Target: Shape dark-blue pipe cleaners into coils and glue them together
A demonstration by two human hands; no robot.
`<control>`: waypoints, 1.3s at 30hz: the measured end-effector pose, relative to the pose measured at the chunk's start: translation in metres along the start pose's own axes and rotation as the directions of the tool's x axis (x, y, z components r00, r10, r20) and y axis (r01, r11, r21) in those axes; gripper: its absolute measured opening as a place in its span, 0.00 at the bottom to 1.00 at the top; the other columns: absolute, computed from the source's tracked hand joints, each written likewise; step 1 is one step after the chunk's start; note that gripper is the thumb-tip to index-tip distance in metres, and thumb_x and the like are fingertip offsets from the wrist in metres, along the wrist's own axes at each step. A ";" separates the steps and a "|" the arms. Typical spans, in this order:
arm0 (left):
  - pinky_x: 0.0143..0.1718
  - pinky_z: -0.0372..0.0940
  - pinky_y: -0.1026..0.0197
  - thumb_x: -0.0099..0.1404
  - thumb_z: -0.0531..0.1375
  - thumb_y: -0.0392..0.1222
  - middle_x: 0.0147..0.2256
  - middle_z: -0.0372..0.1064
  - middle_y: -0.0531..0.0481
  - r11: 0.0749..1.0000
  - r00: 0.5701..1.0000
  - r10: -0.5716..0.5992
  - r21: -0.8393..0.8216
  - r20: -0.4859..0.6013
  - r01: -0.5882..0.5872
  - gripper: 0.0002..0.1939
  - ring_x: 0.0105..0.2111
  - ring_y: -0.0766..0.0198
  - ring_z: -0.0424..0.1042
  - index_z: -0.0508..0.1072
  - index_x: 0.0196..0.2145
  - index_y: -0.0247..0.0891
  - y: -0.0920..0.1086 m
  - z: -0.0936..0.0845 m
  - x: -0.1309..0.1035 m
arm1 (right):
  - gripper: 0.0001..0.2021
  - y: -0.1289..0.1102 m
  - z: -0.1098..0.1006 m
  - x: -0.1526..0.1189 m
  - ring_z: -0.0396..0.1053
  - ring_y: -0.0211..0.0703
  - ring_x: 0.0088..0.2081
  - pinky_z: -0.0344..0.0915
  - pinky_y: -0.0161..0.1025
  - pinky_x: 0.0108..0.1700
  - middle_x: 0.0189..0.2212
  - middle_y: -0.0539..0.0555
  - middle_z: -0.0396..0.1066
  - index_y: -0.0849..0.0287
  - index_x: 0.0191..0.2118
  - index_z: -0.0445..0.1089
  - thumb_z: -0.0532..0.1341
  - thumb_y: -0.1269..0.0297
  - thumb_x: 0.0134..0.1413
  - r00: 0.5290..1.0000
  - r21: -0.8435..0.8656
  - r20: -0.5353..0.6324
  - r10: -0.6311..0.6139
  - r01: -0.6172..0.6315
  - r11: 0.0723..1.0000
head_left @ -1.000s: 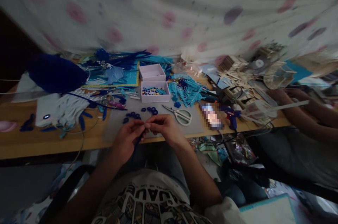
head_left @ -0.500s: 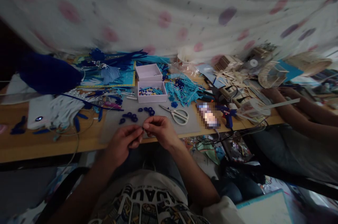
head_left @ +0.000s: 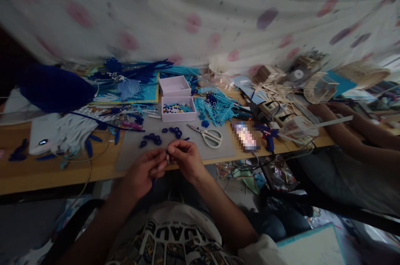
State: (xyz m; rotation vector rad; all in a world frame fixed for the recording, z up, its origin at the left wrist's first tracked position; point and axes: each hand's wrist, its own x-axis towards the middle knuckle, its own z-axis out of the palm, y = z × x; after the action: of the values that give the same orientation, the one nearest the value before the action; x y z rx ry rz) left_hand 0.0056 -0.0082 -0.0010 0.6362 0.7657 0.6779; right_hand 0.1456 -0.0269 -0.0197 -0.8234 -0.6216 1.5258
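Note:
My left hand (head_left: 150,169) and my right hand (head_left: 184,156) meet fingertip to fingertip at the front edge of the grey mat (head_left: 218,153). Both are closed in a pinch on a small dark blue piece, mostly hidden by the fingers. A bit of blue also shows below my left hand. Just beyond, several dark blue coils (head_left: 153,138) lie on the mat, with more coils (head_left: 175,132) to their right. White-handled scissors (head_left: 212,137) rest on the mat to the right of my right hand, and a small blue flower shape (head_left: 205,124) is behind them.
Behind the mat stands an open white box (head_left: 178,117) of beads. Light blue pieces (head_left: 215,111) are heaped beside it. A phone (head_left: 246,136) and a blue glue gun (head_left: 269,138) lie to the right. Another person's arms (head_left: 353,131) rest at the far right.
The view has shifted slightly. Between my fingertips the piece shows a little more, and a bit of blue now appears below my left hand and beyond my right fingers.

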 end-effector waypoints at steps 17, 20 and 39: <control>0.14 0.45 0.77 0.50 0.70 0.31 0.15 0.54 0.61 0.974 0.988 -0.119 -0.184 0.098 0.135 0.08 0.14 0.82 0.40 0.72 0.24 0.30 0.003 -0.010 0.002 | 0.12 0.013 0.004 0.006 0.60 0.33 0.23 0.54 0.32 0.27 0.20 0.47 0.70 0.58 0.25 0.76 0.74 0.57 0.43 0.996 -0.002 0.002 -0.091 0.091 0.996; 0.14 0.46 0.76 0.49 0.74 0.39 0.15 0.56 0.60 0.994 0.998 -0.049 -0.097 0.049 0.053 0.13 0.13 0.81 0.44 0.73 0.24 0.31 0.004 -0.008 0.003 | 0.10 0.012 0.001 0.008 0.59 0.32 0.24 0.55 0.33 0.28 0.23 0.48 0.71 0.58 0.30 0.80 0.74 0.57 0.44 0.989 -0.092 -0.019 -0.143 0.141 0.986; 0.20 0.59 0.74 0.65 0.65 0.37 0.24 0.64 0.57 0.835 0.918 0.259 -0.408 -0.301 -0.370 0.04 0.19 0.76 0.61 0.74 0.34 0.34 0.017 -0.006 0.014 | 0.23 0.040 -0.019 -0.043 0.63 0.36 0.26 0.58 0.34 0.30 0.23 0.49 0.70 0.61 0.28 0.74 0.63 0.42 0.55 0.969 -0.492 0.149 0.196 -0.100 0.865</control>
State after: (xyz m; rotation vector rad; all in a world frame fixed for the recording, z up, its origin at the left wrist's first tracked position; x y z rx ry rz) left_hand 0.0031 0.0138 0.0021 0.2457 0.6849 1.2181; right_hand 0.1373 -0.0759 -0.0563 -1.1266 -1.1386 1.6276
